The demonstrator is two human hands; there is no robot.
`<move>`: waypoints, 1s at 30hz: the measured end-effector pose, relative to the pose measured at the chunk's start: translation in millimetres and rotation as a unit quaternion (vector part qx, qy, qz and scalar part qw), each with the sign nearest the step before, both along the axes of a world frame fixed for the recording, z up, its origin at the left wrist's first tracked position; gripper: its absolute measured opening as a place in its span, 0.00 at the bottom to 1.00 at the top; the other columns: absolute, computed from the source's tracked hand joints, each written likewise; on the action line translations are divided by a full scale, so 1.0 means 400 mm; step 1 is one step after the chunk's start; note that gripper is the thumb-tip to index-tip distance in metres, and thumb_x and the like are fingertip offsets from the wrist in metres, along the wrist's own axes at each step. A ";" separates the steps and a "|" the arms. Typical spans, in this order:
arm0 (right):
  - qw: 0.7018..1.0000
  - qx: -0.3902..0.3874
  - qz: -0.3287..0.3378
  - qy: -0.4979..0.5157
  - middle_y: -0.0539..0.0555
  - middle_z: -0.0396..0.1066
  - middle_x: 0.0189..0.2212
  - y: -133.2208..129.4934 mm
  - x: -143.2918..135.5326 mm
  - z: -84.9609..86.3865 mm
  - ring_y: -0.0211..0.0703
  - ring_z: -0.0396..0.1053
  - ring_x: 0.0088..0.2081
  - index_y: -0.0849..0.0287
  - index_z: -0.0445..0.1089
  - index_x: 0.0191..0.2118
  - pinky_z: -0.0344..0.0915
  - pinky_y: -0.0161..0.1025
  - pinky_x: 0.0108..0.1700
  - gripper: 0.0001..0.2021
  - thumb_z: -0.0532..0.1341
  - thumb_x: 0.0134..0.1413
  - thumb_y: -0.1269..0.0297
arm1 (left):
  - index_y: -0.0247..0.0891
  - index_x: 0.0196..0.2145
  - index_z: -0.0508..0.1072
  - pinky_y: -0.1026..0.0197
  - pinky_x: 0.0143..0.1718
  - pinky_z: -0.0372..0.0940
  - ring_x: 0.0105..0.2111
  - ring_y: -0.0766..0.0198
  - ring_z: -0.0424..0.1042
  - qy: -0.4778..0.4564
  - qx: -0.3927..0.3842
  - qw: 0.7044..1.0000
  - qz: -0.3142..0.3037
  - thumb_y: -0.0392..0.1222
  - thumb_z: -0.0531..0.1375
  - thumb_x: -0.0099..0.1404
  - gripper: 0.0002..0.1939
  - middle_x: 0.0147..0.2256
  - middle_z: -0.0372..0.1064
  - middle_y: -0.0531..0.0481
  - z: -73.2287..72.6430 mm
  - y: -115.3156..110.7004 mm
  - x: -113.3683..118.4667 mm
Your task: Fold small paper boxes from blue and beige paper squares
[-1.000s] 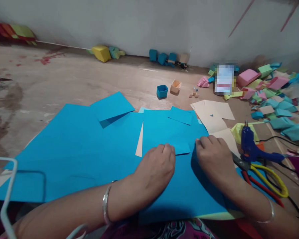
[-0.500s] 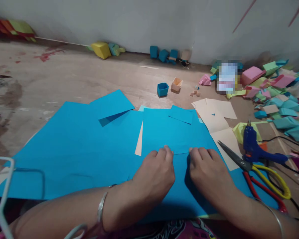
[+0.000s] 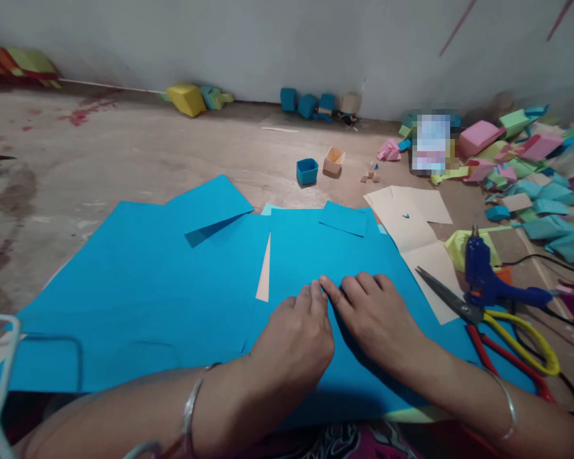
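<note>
Large blue paper sheets cover the surface before me. Near their middle, my left hand is closed, its fingertips pressed down at a small blue piece that hardly shows against the blue below. My right hand lies beside it, index finger stretched to touch the left fingertips, the other fingers bent and a little apart. It holds nothing that I can see. A smaller blue piece and a folded blue sheet rest farther up on the big sheets.
Scissors with yellow and red handles lie at the right, beside a blue glue gun. Beyond the sheets stand a small blue paper box and a peach one. Coloured paper pieces are heaped at the far right.
My right hand has moved left to meet my left hand, and its index finger has straightened. The left hand stays nearly in place. The view has shifted slightly.
</note>
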State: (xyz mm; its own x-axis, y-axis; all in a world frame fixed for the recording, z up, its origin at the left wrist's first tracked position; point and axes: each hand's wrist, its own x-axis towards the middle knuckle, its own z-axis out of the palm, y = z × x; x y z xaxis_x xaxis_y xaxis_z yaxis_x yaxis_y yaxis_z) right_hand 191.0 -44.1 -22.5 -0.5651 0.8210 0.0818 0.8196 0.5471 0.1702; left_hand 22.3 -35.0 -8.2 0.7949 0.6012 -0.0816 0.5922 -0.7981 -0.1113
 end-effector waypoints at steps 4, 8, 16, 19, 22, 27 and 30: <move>0.996 0.045 -0.034 -0.064 0.57 0.68 0.30 0.000 0.028 0.015 0.50 0.61 0.33 0.69 0.64 0.58 0.51 0.47 0.33 0.22 0.52 0.59 0.78 | 0.21 0.53 0.71 0.54 0.37 0.71 0.49 0.45 0.73 -0.003 -0.012 1.000 0.000 0.29 0.56 0.63 0.20 0.53 0.68 0.25 0.009 0.002 -0.001; 0.986 0.085 -0.093 -0.109 0.58 0.67 0.27 -0.005 0.046 0.033 0.50 0.60 0.31 0.70 0.70 0.51 0.52 0.48 0.34 0.18 0.52 0.58 0.80 | 0.24 0.52 0.70 0.56 0.33 0.69 0.42 0.52 0.73 -0.009 -0.016 1.000 0.006 0.27 0.52 0.63 0.20 0.51 0.70 0.28 0.013 0.012 0.003; 0.996 0.043 -0.006 -0.081 0.61 0.68 0.32 -0.051 0.006 0.014 0.51 0.62 0.32 0.74 0.68 0.55 0.55 0.48 0.33 0.23 0.52 0.53 0.79 | 0.30 0.39 0.74 0.59 0.27 0.61 0.36 0.56 0.68 -0.019 -0.035 0.999 0.011 0.30 0.53 0.67 0.10 0.37 0.70 0.40 -0.005 0.037 0.014; 0.991 0.066 -0.049 -0.107 0.61 0.67 0.28 -0.056 0.009 0.005 0.50 0.61 0.29 0.79 0.69 0.52 0.53 0.47 0.30 0.22 0.53 0.51 0.81 | 0.29 0.42 0.75 0.57 0.31 0.62 0.42 0.53 0.68 -0.010 -0.010 1.000 0.013 0.31 0.55 0.66 0.11 0.47 0.70 0.34 -0.004 0.035 0.009; 0.986 0.084 -0.069 -0.126 0.63 0.68 0.27 -0.055 0.014 0.004 0.50 0.60 0.28 0.80 0.71 0.49 0.53 0.46 0.29 0.21 0.53 0.49 0.83 | 0.26 0.51 0.73 0.56 0.33 0.63 0.43 0.51 0.70 0.012 0.021 1.000 -0.005 0.31 0.56 0.66 0.16 0.54 0.67 0.29 -0.007 0.021 0.002; 0.992 0.075 -0.079 -0.068 0.60 0.67 0.27 -0.028 0.036 0.030 0.50 0.61 0.29 0.72 0.74 0.45 0.54 0.45 0.29 0.16 0.54 0.53 0.80 | 0.22 0.55 0.69 0.53 0.35 0.65 0.46 0.46 0.71 0.006 0.067 0.998 -0.001 0.33 0.54 0.69 0.19 0.53 0.68 0.26 -0.013 0.008 0.005; 0.995 0.054 -0.081 -0.028 0.62 0.70 0.34 -0.001 0.059 0.036 0.51 0.64 0.34 0.69 0.69 0.53 0.57 0.44 0.31 0.19 0.54 0.57 0.78 | 0.27 0.49 0.74 0.55 0.31 0.63 0.38 0.52 0.72 -0.033 0.016 0.999 0.025 0.40 0.56 0.69 0.16 0.45 0.73 0.33 -0.003 0.034 0.010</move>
State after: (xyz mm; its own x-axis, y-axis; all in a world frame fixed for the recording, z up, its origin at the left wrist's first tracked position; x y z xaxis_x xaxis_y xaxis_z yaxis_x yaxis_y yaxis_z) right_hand 214.8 -44.6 -7.9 -0.4325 0.8898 0.1458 0.8828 0.3849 0.2694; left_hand 26.5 -21.5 -9.3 0.7669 0.6416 -0.0098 0.6380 -0.7640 -0.0960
